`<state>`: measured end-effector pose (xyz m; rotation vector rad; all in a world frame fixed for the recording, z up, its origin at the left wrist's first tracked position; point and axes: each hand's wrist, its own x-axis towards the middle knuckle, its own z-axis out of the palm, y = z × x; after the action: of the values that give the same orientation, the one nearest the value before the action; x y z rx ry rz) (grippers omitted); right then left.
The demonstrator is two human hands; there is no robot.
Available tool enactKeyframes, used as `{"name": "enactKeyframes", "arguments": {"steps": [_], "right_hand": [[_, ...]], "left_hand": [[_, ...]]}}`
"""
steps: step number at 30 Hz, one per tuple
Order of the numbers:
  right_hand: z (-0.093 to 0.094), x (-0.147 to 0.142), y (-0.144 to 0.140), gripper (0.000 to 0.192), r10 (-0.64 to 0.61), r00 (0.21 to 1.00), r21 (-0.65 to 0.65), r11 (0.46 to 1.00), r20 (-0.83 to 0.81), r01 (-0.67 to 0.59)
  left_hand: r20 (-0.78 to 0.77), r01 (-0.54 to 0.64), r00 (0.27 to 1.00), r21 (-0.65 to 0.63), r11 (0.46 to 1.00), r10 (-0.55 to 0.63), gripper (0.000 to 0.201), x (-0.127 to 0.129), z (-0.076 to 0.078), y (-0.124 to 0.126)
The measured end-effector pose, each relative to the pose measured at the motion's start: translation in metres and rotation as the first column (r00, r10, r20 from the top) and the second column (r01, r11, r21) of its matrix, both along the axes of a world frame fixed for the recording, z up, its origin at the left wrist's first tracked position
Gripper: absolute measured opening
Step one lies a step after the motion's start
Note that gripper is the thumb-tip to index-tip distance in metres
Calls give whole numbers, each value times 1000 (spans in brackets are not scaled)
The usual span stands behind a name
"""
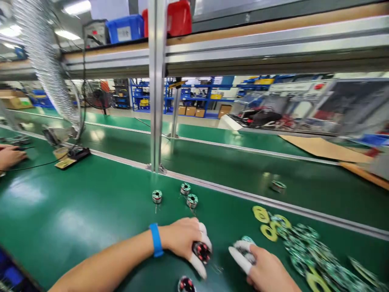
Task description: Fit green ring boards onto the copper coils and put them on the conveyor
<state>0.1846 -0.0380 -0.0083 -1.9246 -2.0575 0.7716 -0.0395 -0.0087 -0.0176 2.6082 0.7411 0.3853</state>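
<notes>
At the near edge of the green bench [75, 227] we see a small round part [186, 284] with red spots lying flat, just in front of our hands. Our left hand [182, 242], a blue band [156, 240] on its wrist and white finger covers on the fingertips, has its fingers curled around a dark coil with red windings [201, 251], which it presses down close to the bench surface. Our right hand [263, 267], also in white finger covers, pinches a small green ring [247, 240] between thumb and forefinger, just to the right of the coil and apart from it.

To the right of that hand, a loose pile of green rings [306, 251] spreads along the bench toward its right end, with a few yellow rings [267, 227] at the pile's far side and one more near the front.

Further in, toward the metal rail [243, 196] that runs across the bench, three small spools [185, 195] stand upright near one another. A fourth spool [278, 185] lies beyond the rail on the far strip of the bench.

A metal post [157, 85] rises from the rail. At the far left edge, another person's hand [9, 156] rests on the bench, near a small tool stand [71, 156] and a fan [45, 61]. On the shelf above sit blue and red bins [126, 27].
</notes>
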Motion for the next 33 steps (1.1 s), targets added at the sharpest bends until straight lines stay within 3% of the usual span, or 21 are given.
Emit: {"name": "enactKeyframes", "arguments": {"steps": [4,8,11,15,18,23,26,30,33], "right_hand": [[30,-7,-3,32,-39,931,62,998,362,18],[38,-12,-9,37,-107,878,118,991,467,58],[33,-12,-12,32,-120,915,239,971,385,26],[24,-23,-16,27,87,993,337,935,81,-110],[20,-36,-18,23,182,972,300,945,-147,-131],[17,-53,-12,17,98,928,139,989,-360,-50],[17,-59,-4,19,122,922,105,990,-368,-89],[21,-65,11,23,269,938,274,940,-220,-205],[22,-65,18,24,399,892,294,896,-210,-332]], "left_hand": [[87,-33,995,-192,981,51,52,-16,8,6],[107,-43,991,-346,937,85,66,-23,17,6],[113,-81,983,-437,896,145,69,-29,23,0],[125,-208,944,-495,844,306,56,-36,24,-10],[152,-322,881,-499,804,447,42,-34,20,-17],[141,-490,760,-517,701,635,12,-17,20,-24],[44,-530,743,-570,628,667,25,-6,19,-29],[-44,-491,728,-731,475,685,21,0,14,-32],[-40,-477,719,-755,450,694,16,1,11,-32]]}}
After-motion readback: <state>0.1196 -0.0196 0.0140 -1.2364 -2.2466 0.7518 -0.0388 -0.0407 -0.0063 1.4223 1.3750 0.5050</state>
